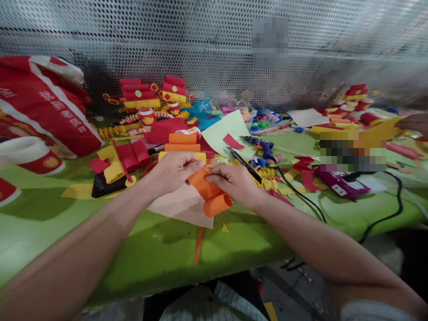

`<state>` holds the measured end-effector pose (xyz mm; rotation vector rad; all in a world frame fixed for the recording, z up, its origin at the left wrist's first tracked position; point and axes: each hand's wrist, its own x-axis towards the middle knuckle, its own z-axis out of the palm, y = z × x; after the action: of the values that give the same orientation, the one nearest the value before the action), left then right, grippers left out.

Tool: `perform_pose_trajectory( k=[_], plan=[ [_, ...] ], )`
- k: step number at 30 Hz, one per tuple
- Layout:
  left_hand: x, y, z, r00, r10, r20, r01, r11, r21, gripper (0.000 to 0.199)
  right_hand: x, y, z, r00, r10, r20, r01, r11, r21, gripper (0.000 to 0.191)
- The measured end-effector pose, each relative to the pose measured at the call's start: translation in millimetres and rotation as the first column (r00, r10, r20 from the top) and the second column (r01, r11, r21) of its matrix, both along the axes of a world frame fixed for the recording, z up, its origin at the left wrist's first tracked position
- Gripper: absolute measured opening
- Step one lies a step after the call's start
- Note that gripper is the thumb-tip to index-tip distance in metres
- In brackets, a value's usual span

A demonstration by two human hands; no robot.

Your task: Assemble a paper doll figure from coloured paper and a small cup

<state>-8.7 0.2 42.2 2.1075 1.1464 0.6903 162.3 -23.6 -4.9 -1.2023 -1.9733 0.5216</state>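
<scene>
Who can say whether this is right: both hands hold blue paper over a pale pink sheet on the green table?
Blue is wrong: the head view shows the left hand and right hand holding orange paper, over the pale pink sheet on the green table.

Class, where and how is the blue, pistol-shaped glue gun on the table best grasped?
Probably by its handle, coming from the near right: that end, with the thin black cord, faces that way, while the narrow nozzle points left.
</scene>
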Motion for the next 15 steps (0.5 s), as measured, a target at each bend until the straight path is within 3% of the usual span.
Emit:
perform_pose_trajectory(
  k=[8, 15],
  plan=[
    [0.0, -1.2, 3.4, 1.0, -0.007, -0.025, 0.004, 0.995, -0.104, 0.017, 0.9, 1.9, -4.7, 0.987, 0.029, -0.158, -0.045, 0.994, -0.097, 0.008],
    [-2.8, 0.5, 1.4, 1.0, -0.009, 0.006, 0.009, 0.99, -0.144, 0.014, 2.0, 4.0, -4.6, 0.966, 0.047, -0.256, -0.101, 0.975, -0.2, 0.017]
  ],
)
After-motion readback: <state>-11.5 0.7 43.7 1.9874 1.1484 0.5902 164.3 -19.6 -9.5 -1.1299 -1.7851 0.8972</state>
